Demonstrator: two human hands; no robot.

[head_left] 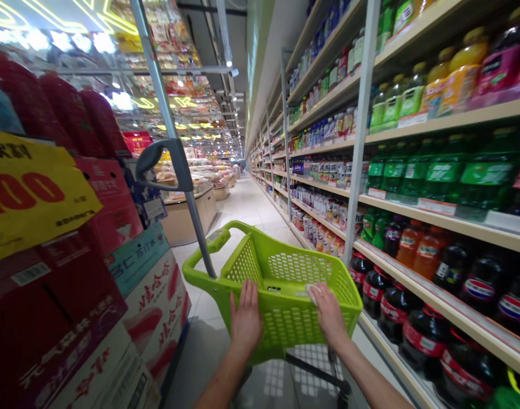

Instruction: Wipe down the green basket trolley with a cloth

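Note:
A green plastic shopping cart (285, 309) with perforated sides stands in front of me, its basket holding no goods that I can see. My left hand (246, 318) lies against the near side of the basket, fingers stretched out and pointing up toward the rim. Over the rim farther right, my right hand (329, 312) is closed on a small white cloth (313, 292), partly hidden by the fingers. A metal pole with a grey handle (181, 165) rises from the cart's left end.
Stacked drink cartons (153, 301) with a yellow price sign (34, 196) crowd the left. Along the right run shelves (413, 119) of bottled drinks, with large cola bottles (426, 335) at the bottom. A tiled aisle (243, 199) stretches ahead past bakery-like display counters (192, 210).

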